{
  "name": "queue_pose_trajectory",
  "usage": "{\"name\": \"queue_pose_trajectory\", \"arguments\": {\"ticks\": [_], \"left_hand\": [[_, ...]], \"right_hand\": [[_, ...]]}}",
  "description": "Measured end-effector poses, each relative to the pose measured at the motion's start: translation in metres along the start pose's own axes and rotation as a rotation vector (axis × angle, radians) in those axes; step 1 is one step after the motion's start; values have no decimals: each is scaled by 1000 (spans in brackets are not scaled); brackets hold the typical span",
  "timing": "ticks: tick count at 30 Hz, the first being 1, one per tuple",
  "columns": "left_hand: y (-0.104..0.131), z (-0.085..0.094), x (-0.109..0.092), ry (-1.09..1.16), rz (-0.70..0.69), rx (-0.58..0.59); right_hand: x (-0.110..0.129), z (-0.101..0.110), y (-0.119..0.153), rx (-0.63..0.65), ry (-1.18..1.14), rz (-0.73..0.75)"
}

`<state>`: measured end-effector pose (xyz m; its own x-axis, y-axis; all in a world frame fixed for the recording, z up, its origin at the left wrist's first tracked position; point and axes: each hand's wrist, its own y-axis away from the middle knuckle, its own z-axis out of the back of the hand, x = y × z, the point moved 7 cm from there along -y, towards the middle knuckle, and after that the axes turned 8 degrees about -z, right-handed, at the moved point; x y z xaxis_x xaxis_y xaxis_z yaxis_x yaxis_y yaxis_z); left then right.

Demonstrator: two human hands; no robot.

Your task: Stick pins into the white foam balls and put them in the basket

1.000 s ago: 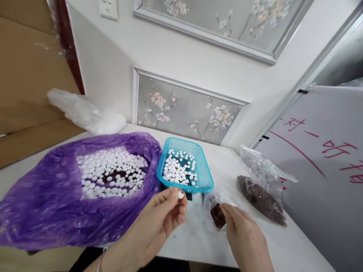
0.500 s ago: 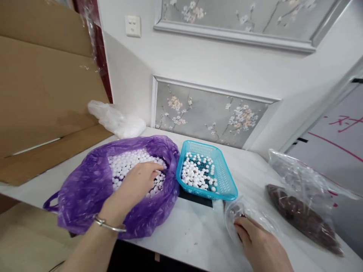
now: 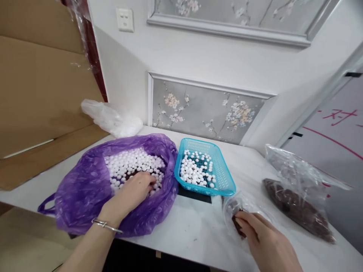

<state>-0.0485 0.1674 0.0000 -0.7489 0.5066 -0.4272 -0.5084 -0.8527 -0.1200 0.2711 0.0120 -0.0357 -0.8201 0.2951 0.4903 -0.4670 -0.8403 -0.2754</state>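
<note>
My left hand [image 3: 138, 187] reaches into a purple plastic bag [image 3: 82, 192], its fingers bent down and closed among many small white balls [image 3: 124, 162]. What lies between those fingertips is hidden. A dark patch shows among the balls just behind the knuckles. My right hand [image 3: 265, 236] is at the mouth of a clear plastic bag [image 3: 231, 206], thumb and fingers pressed together beside dark brown contents [image 3: 238, 226]. Anything in this pinch is too hidden to name. Between the two bags stands a blue plastic basket [image 3: 225, 175] with white balls inside.
A second clear bag [image 3: 300, 211] of brown material lies at the right. A crumpled white plastic bag [image 3: 115, 121] rests against the wall, near a large cardboard box [image 3: 42, 94]. The white table [image 3: 195, 226] has its front edge close to me.
My left hand has shifted toward me within the purple bag, its fingers now lower among the balls. My right hand has moved slightly, and more brown contents show. The view has shifted a little.
</note>
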Motion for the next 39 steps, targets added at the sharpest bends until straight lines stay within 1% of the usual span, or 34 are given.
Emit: {"name": "queue_pose_trajectory", "arguments": {"ticks": [2, 4, 7, 12, 14, 16, 17, 18, 19, 20, 21, 22, 23, 25, 28, 31, 34, 37, 39], "left_hand": [[-2, -1, 0, -21, -29, 4], [-4, -1, 0, -37, -51, 0], [-8, 2, 2, -48, -63, -31], [-8, 20, 4, -59, -15, -165], [-2, 31, 1, -15, 27, -278], [8, 40, -3, 162, 92, -428], [13, 41, -6, 310, 127, -491], [18, 38, -10, 495, 158, -535], [21, 31, -16, 697, 186, -537], [24, 21, -23, 911, 217, -517], [25, 9, -33, 1124, 252, -471], [27, -5, -45, 1301, 303, -389], [29, -18, -58, 1444, 360, -303], [33, -42, -84, 1627, 431, -126], [36, -66, -115, 1762, 454, 66], [34, -79, -133, 1825, 450, 171], [30, -84, -141, 1865, 439, 207], [30, -86, -144, 1901, 458, 221], [30, -87, -145, 1924, 463, 228]], "right_hand": [[3, 5, -2, 6, -44, -9], [6, 11, -5, 10, -148, -30], [10, 17, -8, 7, -274, -76], [10, 15, -10, 67, -373, -125], [6, 13, -8, 77, -425, -175], [2, 13, -7, 68, -476, -230], [0, 13, -6, 61, -505, -251], [-1, 13, -5, 59, -539, -267], [-2, 13, -5, 60, -578, -280], [-3, 13, -4, 66, -621, -290], [-3, 13, -4, 77, -669, -298], [-4, 12, -3, 90, -718, -304], [-4, 12, -3, 107, -767, -307], [-3, 11, -1, 139, -857, -309], [-3, 8, 1, 179, -964, -320], [-4, 3, 3, 204, -1029, -342], [-7, -1, 6, 233, -1078, -374], [-7, -4, 7, 255, -1134, -374], [-7, -4, 6, 245, -1160, -379]]}}
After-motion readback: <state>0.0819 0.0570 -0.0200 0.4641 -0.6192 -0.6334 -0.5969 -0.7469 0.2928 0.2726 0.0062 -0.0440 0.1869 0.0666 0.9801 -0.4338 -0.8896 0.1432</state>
